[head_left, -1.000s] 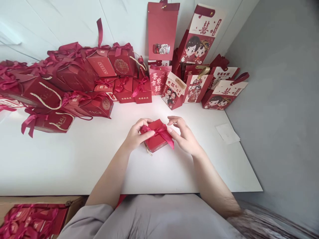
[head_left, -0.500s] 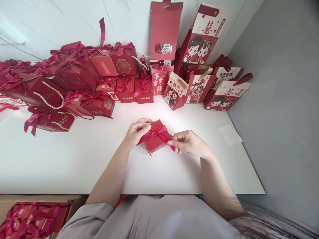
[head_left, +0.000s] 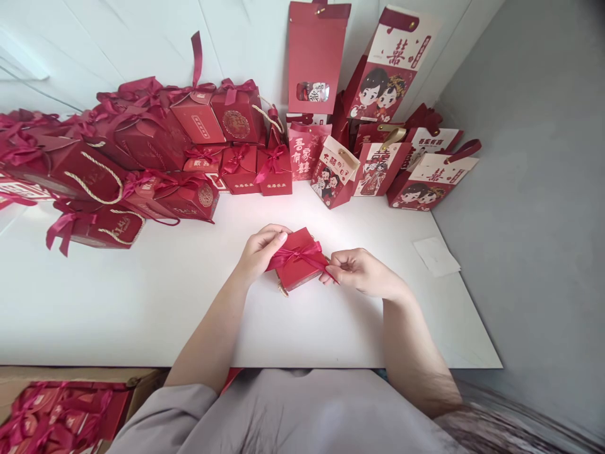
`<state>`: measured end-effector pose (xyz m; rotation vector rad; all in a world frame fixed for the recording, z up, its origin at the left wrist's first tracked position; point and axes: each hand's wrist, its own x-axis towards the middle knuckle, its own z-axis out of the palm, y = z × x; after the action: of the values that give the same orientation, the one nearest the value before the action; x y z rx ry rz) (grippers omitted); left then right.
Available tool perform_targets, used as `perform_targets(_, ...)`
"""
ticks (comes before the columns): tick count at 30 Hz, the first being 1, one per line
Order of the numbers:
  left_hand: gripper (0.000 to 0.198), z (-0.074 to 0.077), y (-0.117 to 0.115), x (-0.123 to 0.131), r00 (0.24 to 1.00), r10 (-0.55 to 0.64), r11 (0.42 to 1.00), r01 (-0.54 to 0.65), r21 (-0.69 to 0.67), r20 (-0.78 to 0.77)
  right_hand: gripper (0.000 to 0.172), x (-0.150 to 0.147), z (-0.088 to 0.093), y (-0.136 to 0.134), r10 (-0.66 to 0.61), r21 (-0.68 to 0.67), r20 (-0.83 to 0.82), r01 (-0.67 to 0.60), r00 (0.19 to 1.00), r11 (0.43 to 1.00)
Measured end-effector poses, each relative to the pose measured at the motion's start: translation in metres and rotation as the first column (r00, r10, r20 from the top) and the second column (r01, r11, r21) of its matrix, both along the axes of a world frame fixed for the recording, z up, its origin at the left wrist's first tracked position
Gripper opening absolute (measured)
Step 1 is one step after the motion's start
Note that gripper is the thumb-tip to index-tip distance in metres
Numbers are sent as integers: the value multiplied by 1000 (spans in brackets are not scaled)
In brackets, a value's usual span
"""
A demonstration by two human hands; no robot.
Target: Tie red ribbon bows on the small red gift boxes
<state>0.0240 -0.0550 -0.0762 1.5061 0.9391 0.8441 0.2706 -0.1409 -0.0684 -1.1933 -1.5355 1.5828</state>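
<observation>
A small red gift box (head_left: 299, 268) lies on the white table (head_left: 142, 302) in front of me, with a dark pink ribbon (head_left: 297, 253) tied across its top and a cord end poking out below it. My left hand (head_left: 261, 251) pinches the ribbon's left end at the box's top left edge. My right hand (head_left: 362, 272) is closed on the ribbon's right tail just past the box's right corner. The ribbon runs taut between both hands.
Many red ribboned gift boxes (head_left: 142, 157) are piled at the table's back left. Red and cream printed gift bags (head_left: 378, 151) stand at the back right. A white paper slip (head_left: 435, 255) lies by the right edge. A carton of red boxes (head_left: 57, 416) sits below left.
My right hand went from open above the box to pinching the ribbon's right tail and drew it out to the right. My left hand kept its grip at the left.
</observation>
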Motion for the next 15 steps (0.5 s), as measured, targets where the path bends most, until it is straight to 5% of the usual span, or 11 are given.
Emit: perform_targets(15,44,0,-3,1,998,65,995,-63,74,-25,31,-2,10,1,-42,128,82,31,996,991)
